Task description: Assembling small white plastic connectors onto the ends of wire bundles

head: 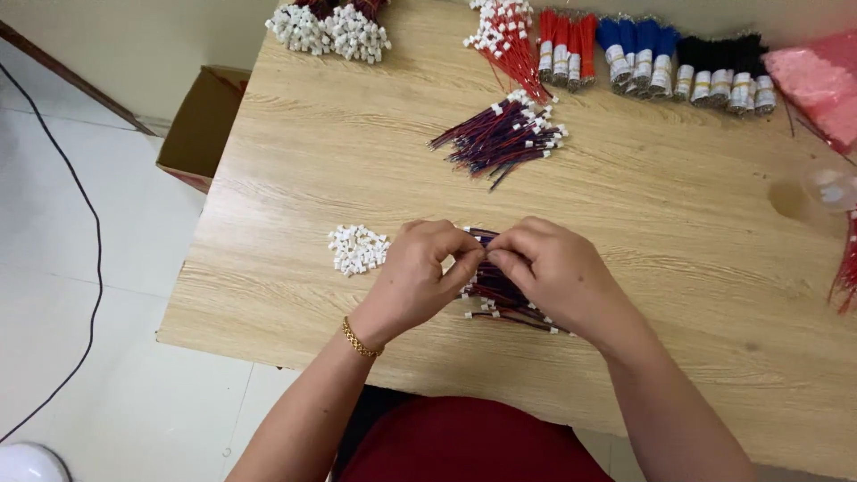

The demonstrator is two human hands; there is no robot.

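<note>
Near the table's (295,161) front edge, the left hand (420,277) and right hand (558,272) meet fingertip to fingertip, pinched on a wire lead (478,259) directly over the wire pile (504,299), with the white connectors (357,248) just left of the left hand.

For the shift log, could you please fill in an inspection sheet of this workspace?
Surface: light wood-grain table, bare in the middle.
Job's things: small wire pile under the hands; white connector heap beside it.
Clutter: loose wire bundle; banded red, blue and black bundles along the far edge; pink bag.
Hands: left hand and right hand meet, pinching a piece too small to identify.
Cables: black cord on the floor.
Surroundings: cardboard box, white tiles.
</note>
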